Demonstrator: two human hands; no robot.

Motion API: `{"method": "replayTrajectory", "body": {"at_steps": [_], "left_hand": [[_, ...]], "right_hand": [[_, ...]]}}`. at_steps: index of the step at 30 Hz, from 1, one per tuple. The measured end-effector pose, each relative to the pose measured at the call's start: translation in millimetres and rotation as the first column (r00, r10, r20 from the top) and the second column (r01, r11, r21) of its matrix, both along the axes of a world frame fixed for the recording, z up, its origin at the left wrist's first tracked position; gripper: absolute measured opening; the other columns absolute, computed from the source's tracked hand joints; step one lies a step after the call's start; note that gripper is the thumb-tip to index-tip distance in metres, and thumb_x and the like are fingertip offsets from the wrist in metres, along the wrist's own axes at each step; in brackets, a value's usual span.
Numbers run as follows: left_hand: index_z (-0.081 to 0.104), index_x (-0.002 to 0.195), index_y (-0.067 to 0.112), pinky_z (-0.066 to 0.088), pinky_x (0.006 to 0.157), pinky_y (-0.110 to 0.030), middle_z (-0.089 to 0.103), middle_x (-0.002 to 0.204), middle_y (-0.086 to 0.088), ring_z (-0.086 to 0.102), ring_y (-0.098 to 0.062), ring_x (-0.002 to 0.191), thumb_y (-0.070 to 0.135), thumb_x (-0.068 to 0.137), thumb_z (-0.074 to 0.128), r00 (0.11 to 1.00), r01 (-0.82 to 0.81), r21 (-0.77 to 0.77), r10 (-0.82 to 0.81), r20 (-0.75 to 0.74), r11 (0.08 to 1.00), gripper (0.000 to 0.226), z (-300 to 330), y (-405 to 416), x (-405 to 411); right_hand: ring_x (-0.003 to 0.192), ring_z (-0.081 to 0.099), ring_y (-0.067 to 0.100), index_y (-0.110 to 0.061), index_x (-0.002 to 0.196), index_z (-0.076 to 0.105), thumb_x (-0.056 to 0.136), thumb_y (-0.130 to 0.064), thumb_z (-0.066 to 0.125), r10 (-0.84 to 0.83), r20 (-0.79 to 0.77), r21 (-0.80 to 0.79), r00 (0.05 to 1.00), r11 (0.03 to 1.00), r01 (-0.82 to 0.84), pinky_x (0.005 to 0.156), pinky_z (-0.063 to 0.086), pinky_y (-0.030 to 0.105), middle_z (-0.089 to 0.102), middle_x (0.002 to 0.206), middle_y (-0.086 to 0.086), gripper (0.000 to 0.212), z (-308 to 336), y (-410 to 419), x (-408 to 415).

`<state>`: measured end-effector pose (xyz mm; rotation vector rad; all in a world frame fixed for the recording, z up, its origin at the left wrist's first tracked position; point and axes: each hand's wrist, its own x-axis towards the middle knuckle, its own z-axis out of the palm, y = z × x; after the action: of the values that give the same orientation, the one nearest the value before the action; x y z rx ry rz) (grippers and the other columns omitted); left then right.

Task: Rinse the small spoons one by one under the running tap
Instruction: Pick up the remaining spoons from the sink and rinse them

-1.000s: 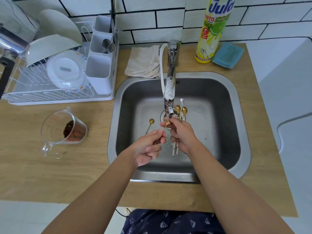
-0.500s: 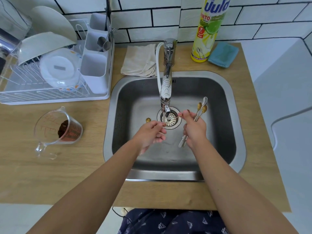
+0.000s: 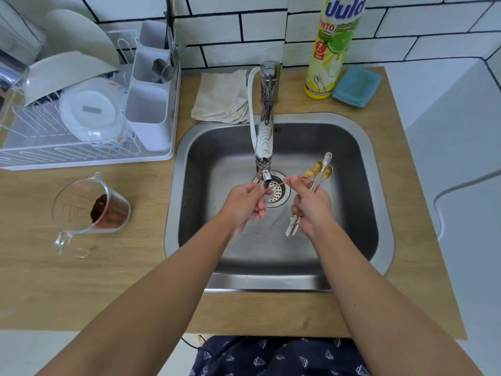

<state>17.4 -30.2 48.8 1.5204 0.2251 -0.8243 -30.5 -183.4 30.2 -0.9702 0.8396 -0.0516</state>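
I would keep the one gold spoon right under the tap and turn it slowly, so water reaches both sides; my left hand pinches its thin handle end over the sink, fingers curled close. My right hand touches that spoon too, and grips the bunch of small spoons, just right of the tap.
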Motion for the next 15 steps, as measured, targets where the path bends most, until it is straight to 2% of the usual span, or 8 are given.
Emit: {"method": "replayTrajectory", "body": {"at_steps": [3,7,10,12,15], "left_hand": [[0.068,0.096,0.008,0.042,0.046,-0.019,0.058,0.058,0.002,0.057,-0.011,0.048,0.031,0.105,0.054,0.998,-0.045,-0.038,0.044,-0.034,0.998,0.029,-0.8,-0.9,-0.4],[0.062,0.112,0.002,0.056,0.062,-0.020,0.074,0.078,-0.004,0.074,-0.014,0.074,0.014,0.107,0.047,0.985,0.037,-0.217,-0.073,-0.158,0.975,0.020,3.4,3.5,-4.3],[0.066,0.104,0.008,0.055,0.059,-0.021,0.075,0.077,-0.002,0.073,-0.013,0.069,0.021,0.106,0.052,0.992,0.067,-0.105,-0.078,-0.101,0.992,0.019,5.9,-0.5,-5.5],[0.066,0.101,0.007,0.052,0.055,-0.020,0.072,0.077,-0.004,0.069,-0.012,0.062,0.026,0.104,0.055,0.997,0.067,-0.039,-0.068,-0.046,0.997,0.022,5.0,-1.3,-7.6],[0.067,0.111,0.006,0.049,0.055,-0.020,0.070,0.076,-0.002,0.064,-0.011,0.060,0.025,0.106,0.051,0.996,0.090,-0.011,-0.090,-0.006,0.996,0.025,3.5,8.2,-13.3]], "right_hand": [[0.038,0.028,0.003,-0.015,0.085,0.074,0.097,-0.015,0.071,0.007,-0.001,-0.011,1.000,1.000,-0.007,0.037,0.026,0.019,0.074,0.081,0.000,0.013,2.6,2.3,0.8],[0.038,0.027,0.003,-0.016,0.085,0.071,0.100,-0.015,0.068,-0.018,0.001,-0.022,1.000,1.000,0.018,0.037,0.025,0.019,0.074,0.094,0.006,0.015,5.2,-4.9,1.0],[0.037,0.026,0.004,-0.020,0.075,0.077,0.100,-0.019,0.068,0.017,0.006,-0.019,1.000,1.000,-0.017,0.037,0.023,0.019,0.069,0.077,0.002,0.026,6.4,1.8,1.3],[0.036,0.032,0.005,-0.018,0.079,0.079,0.098,-0.020,0.071,0.099,-0.001,-0.007,0.995,0.995,-0.099,0.035,0.028,0.020,0.065,0.061,-0.004,0.020,7.7,16.8,0.2],[0.040,0.048,0.009,-0.019,0.081,0.077,0.094,-0.018,0.076,0.182,-0.026,0.042,0.983,0.983,-0.181,0.039,0.039,0.022,0.070,0.064,0.001,0.013,4.9,37.4,-4.0]]}}
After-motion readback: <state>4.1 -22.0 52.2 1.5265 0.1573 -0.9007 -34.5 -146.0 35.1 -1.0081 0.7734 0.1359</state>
